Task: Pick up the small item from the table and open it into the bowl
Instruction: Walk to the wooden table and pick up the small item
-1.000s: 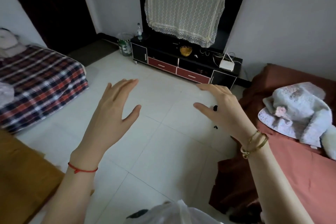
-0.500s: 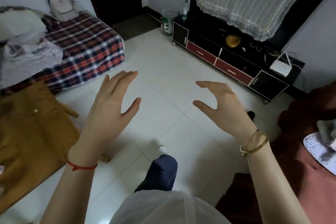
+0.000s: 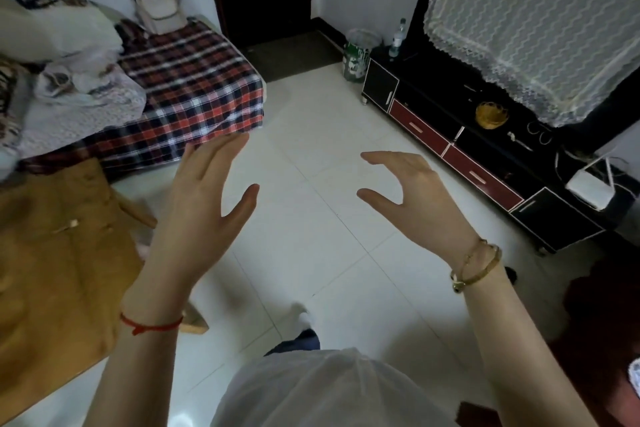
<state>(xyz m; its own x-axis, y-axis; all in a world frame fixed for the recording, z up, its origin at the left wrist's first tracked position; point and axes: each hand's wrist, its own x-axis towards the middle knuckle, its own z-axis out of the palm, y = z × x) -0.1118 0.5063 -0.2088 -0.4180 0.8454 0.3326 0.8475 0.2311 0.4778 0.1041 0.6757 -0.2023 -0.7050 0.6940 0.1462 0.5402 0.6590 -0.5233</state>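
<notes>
Tiled floor (image 3: 311,225), empty left hand (image 3: 197,204), right hand (image 3: 419,198)

No text, brand, number or sign can be read anywhere here. The green-and-white bin (image 3: 354,63) beside the black TV cabinet (image 3: 450,135) carries a printed pattern (possibly lettering, too blurred to tell), and the clear bottle (image 3: 398,39) on the cabinet shows no legible label.
</notes>
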